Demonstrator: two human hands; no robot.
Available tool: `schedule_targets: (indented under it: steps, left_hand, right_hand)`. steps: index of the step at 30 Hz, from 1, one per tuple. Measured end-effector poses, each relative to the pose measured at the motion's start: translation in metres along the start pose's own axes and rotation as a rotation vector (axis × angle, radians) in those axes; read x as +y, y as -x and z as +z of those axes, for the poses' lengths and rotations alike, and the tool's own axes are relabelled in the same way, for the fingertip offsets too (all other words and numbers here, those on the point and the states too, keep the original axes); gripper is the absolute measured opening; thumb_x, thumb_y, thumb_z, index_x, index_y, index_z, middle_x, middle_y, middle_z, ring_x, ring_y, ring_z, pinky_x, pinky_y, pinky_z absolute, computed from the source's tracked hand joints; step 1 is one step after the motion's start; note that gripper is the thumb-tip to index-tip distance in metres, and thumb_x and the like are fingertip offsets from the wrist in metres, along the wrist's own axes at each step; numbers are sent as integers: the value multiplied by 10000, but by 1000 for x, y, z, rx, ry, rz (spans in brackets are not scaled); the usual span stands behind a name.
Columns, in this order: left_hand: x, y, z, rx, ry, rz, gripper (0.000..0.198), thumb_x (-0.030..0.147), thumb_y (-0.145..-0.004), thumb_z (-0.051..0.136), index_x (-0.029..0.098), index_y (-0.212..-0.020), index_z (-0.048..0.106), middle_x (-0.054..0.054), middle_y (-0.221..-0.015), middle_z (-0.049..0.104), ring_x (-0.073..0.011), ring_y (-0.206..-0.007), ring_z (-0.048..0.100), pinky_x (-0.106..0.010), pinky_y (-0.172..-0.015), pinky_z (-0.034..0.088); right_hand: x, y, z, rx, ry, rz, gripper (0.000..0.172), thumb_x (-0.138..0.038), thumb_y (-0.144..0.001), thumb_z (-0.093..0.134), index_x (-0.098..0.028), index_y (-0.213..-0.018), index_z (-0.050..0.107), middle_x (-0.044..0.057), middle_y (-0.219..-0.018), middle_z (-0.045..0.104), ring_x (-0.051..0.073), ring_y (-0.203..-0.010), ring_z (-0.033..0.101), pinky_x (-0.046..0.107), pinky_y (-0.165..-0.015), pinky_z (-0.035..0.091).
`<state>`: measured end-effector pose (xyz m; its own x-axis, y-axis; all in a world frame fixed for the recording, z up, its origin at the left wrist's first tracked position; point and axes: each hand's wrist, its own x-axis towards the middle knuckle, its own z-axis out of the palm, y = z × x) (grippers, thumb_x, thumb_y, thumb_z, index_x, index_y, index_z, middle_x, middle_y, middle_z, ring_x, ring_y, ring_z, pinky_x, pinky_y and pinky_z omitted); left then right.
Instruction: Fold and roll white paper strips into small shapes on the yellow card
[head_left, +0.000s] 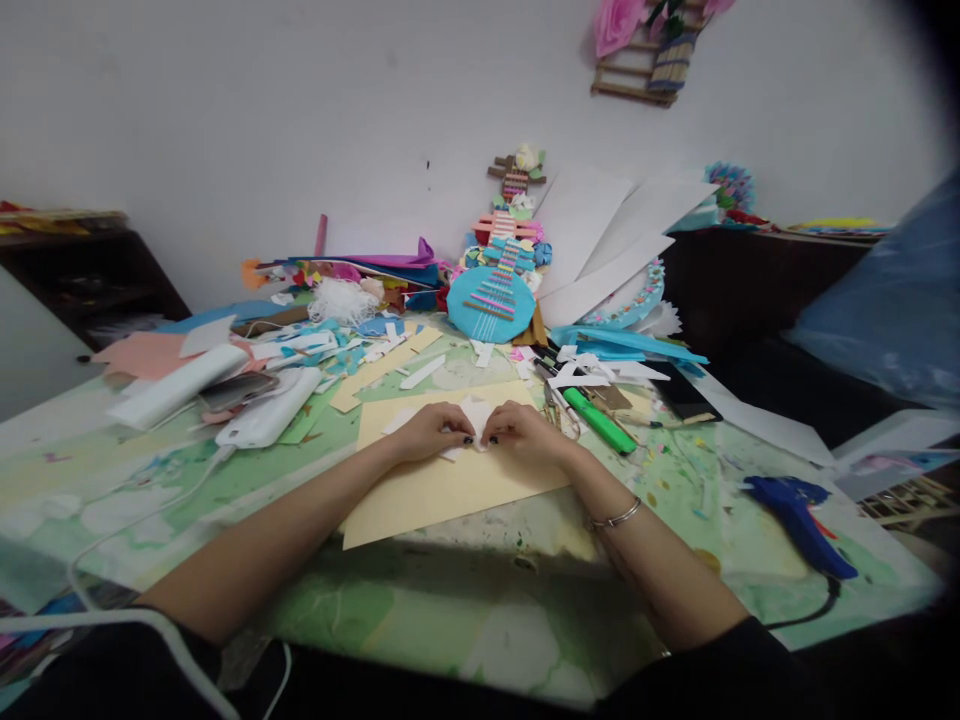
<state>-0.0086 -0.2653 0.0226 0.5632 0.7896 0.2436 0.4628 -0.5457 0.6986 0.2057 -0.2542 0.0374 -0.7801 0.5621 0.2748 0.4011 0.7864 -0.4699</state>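
Close together over a cream paper sheet (420, 505), my two hands pinch a small white piece of paper (477, 412). My left hand (433, 430) grips its left side between thumb and fingers. On the opposite side, my right hand (525, 432) has its fingertips closed on the same piece. The lower part of the white paper is mostly hidden by the fingers. Further white paper scraps (400, 421) lie on the cream sheet beside and under my left hand.
A blue glue gun (802, 520) lies at the right. Nearer are a green marker (600, 420), scissors (553, 408) and a dark phone (684, 392). A white power bank (270, 408) with its cable sits left. At the back stands a blue paper guitar-like craft (491, 303).
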Motion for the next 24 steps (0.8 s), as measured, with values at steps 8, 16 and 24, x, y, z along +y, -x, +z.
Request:
schedule_targets:
  steps: [8, 16, 24]
  left_hand:
    - [-5, -1, 0, -5, 26, -25, 109, 199, -714, 603, 146, -759, 687, -38, -741, 662, -138, -736, 566, -225, -676, 410]
    - [-1, -1, -1, -20, 15, -28, 120, 204, -717, 587, 139, -756, 680, -29, -716, 646, -124, -700, 547, -213, -640, 393]
    - [7, -1, 2, 8, -65, -20, 137, 202, -713, 544, 148, -751, 665, -19, -696, 636, -128, -696, 542, -214, -627, 380]
  right_hand:
    - [9, 1, 4, -35, -15, -4, 416, 46, -675, 472, -218, -855, 739, 34, -798, 650, 139, -773, 553, 232, -723, 402]
    - [9, 2, 3, -58, -35, -22, 439, 49, -663, 466, -225, -865, 743, 35, -818, 649, 133, -763, 559, 226, -719, 414]
    - [5, 1, 2, -26, -95, 66, 343, 14, -687, 489, -173, -865, 714, 34, -817, 674, 131, -762, 588, 220, -692, 419]
